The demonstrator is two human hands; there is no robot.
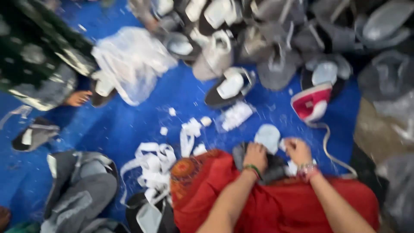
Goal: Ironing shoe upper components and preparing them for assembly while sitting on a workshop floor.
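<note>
Spreading under everything is a blue mat (129, 129), the landmark for what follows. At its far left edge sits another person in dark patterned clothing (39, 56), a bare foot (78, 98) resting on the mat. Right of that foot lies a crumpled clear plastic bag (133, 60), and lower on the mat a tangle of white paper strips (153, 168). Near the mat's lower middle, over a red cloth (258, 203), the left hand (255, 156) is curled closed on a dark grey shoe (267, 166). Just right of it, the right hand (297, 151) pinches the same shoe by its pale insole (267, 137), fingers together. Along the mat's top edge lies a heap of grey shoes (276, 39), and a pink shoe (311, 103) lies toward the right edge.
</note>
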